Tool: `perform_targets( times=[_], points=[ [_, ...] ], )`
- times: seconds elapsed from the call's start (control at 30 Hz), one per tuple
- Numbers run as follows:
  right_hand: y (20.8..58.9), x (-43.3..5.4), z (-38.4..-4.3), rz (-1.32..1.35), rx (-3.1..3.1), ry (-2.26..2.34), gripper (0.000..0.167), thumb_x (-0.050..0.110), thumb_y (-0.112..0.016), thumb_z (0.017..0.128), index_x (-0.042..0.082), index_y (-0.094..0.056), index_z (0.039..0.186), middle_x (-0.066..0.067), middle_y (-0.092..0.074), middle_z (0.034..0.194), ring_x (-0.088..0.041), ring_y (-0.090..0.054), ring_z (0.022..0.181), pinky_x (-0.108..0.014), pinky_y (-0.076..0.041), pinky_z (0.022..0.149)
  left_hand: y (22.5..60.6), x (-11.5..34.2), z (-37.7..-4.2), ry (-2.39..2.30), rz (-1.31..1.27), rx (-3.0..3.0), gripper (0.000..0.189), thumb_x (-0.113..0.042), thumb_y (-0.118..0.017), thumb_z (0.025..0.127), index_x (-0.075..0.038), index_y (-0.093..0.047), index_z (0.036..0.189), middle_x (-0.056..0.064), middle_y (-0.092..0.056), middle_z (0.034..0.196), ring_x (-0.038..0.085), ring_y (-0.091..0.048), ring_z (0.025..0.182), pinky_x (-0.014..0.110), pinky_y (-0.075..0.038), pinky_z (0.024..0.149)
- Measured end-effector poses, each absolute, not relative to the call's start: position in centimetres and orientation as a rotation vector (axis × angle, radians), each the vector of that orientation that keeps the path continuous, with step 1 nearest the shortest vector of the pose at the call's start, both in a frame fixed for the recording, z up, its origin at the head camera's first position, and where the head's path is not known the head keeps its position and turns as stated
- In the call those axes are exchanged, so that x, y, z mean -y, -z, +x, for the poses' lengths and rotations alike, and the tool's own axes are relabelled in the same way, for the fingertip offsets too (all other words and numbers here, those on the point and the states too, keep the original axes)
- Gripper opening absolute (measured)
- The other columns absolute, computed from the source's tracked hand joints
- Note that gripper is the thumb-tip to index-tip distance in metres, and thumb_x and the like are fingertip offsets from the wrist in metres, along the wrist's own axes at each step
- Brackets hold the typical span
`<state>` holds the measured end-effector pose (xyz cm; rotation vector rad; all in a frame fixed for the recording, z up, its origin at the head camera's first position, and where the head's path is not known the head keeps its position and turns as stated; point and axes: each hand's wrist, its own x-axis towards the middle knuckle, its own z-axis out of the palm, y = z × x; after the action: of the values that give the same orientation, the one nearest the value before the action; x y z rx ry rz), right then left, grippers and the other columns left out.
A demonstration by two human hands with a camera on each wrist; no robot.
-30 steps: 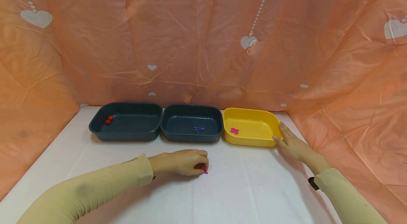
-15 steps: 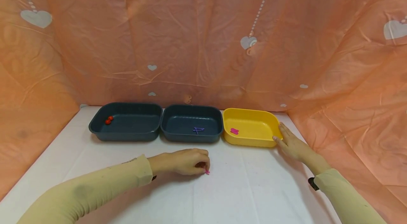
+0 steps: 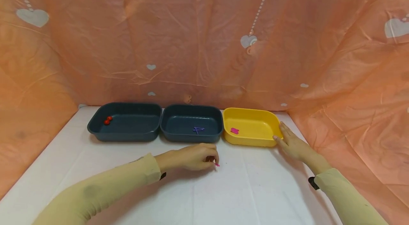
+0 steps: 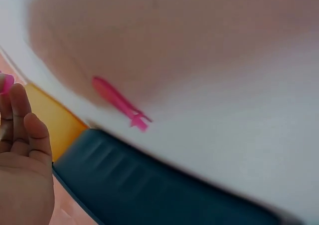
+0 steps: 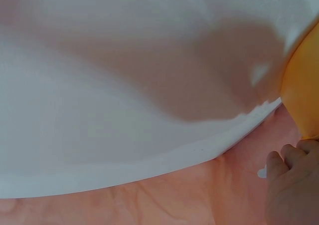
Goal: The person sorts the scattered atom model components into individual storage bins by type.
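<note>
In the head view, my left hand (image 3: 196, 157) is low over the white cloth, pinching a small pink piece (image 3: 217, 164) at its fingertips. The left wrist view catches a bit of pink (image 4: 7, 83) at the fingertips. A slender pink piece with a pronged end (image 4: 117, 98) shows there against the cloth, within the hand's shadow; the hand hides that spot in the head view. My right hand (image 3: 295, 147) rests with straight fingers against the right end of a yellow tray (image 3: 252, 141). Small pink pieces (image 3: 234, 131) lie inside that tray.
A dark blue tray (image 3: 191, 137) stands left of the yellow one, with several thin purple sticks (image 3: 198, 129) in it. Another dark blue tray (image 3: 124, 137) at the far left holds two small red balls (image 3: 107, 121). An orange curtain (image 3: 198, 40) hangs behind.
My left hand has moved right and slightly away from me, carrying the small pink piece at its fingertips. The right hand has stayed at the yellow tray.
</note>
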<state>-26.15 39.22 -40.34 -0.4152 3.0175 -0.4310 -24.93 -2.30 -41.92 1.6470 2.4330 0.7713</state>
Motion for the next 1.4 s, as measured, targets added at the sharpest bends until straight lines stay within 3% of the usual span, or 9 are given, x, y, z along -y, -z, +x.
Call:
perform_targets(
  times=[0.37,0.57,0.87,1.1,1.23,1.4],
  points=[
    [39.9,-39.0,-26.1,-0.428,-3.004,0.461,0.083,0.048,-0.039,0.112,-0.015,-0.012,0.159,-0.034,-0.008,0.168,-0.055,-0.013,0.153,-0.068,-0.017,0.122,40.7,0.0,-26.2,-0.848,1.531,-2.545,0.008,-0.012,-0.074,0.098,-0.014,-0.075,0.105,-0.001,-0.061,0.097,0.014,-0.060,0.084,0.015,-0.050,0.073],
    [40.0,-39.1,-26.1,-0.433,-3.012,0.459,0.083,0.047,-0.039,0.112,-0.016,-0.012,0.159,-0.034,-0.009,0.168,-0.055,-0.013,0.153,-0.068,-0.017,0.122,40.3,-1.1,-27.5,-0.924,1.533,-2.556,0.010,-0.009,-0.074,0.097,-0.009,-0.076,0.106,0.001,-0.062,0.100,0.013,-0.060,0.085,0.016,-0.052,0.076],
    [40.2,-39.1,-26.1,-0.434,-3.008,0.475,0.082,0.046,-0.040,0.112,-0.016,-0.013,0.159,-0.035,-0.009,0.167,-0.055,-0.014,0.152,-0.069,-0.017,0.121,39.8,-2.9,-29.4,-0.941,1.488,-2.629,0.010,-0.010,-0.070,0.099,-0.007,-0.077,0.107,-0.001,-0.059,0.094,0.013,-0.056,0.081,0.018,-0.048,0.071],
    [40.3,-39.1,-26.2,-0.433,-3.014,0.470,0.082,0.045,-0.041,0.112,-0.016,-0.013,0.159,-0.036,-0.010,0.167,-0.055,-0.015,0.152,-0.068,-0.019,0.121,39.0,-4.1,-30.6,-0.932,1.392,-2.684,0.011,-0.011,-0.070,0.100,-0.009,-0.076,0.109,0.001,-0.064,0.102,0.013,-0.055,0.082,0.019,-0.047,0.071],
    [40.5,-39.2,-26.2,-0.433,-3.015,0.473,0.082,0.046,-0.040,0.112,-0.016,-0.013,0.159,-0.035,-0.009,0.167,-0.055,-0.015,0.153,-0.068,-0.018,0.121,38.8,-4.8,-31.4,-0.948,1.371,-2.698,0.012,-0.010,-0.071,0.099,-0.006,-0.076,0.109,0.003,-0.066,0.102,0.016,-0.056,0.082,0.019,-0.047,0.071],
    [40.6,-39.4,-26.3,-0.423,-3.015,0.465,0.083,0.047,-0.039,0.112,-0.015,-0.012,0.159,-0.035,-0.008,0.168,-0.055,-0.014,0.153,-0.068,-0.017,0.122,38.8,-5.6,-32.2,-0.945,1.289,-2.738,0.011,-0.012,-0.072,0.099,-0.009,-0.077,0.108,0.002,-0.066,0.101,0.015,-0.056,0.084,0.019,-0.048,0.071]
  ],
)
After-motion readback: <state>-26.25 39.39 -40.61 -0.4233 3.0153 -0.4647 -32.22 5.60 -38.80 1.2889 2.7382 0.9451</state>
